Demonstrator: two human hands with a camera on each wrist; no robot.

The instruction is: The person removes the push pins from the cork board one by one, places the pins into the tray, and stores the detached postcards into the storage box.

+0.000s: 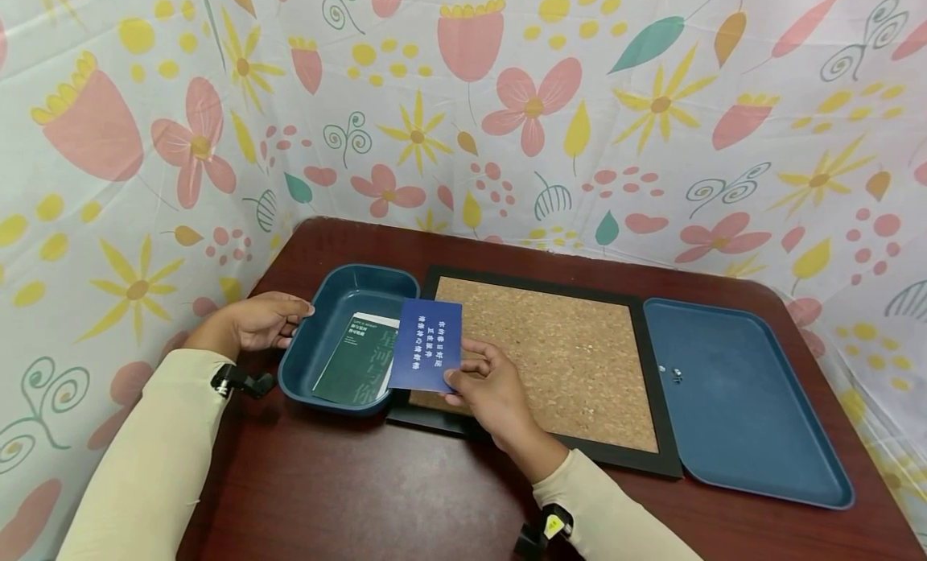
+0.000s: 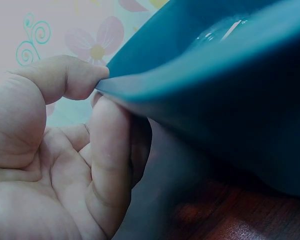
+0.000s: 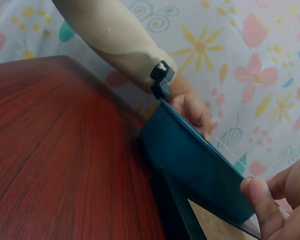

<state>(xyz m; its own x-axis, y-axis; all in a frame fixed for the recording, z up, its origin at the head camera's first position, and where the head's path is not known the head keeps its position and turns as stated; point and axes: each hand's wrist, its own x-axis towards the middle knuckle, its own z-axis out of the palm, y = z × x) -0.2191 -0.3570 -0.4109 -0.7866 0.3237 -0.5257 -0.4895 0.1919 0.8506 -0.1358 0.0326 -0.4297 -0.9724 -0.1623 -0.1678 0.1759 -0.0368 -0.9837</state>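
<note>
My left hand pinches the left rim of a deep blue plastic bin between thumb and fingers; the left wrist view shows the thumb on top of the rim and the fingers curled below. Inside the bin lie green cards with pale lettering and a white edge. Over the bin's right side my right hand holds a blue card with white Chinese characters, pinched at its lower right. The card covers part of the green cards and of the bin's right rim.
A cork board in a black frame lies to the right of the bin. Beyond it is a shallow blue tray, with small shiny bits near its left edge. The dark red wooden table meets a flowered curtain at the back.
</note>
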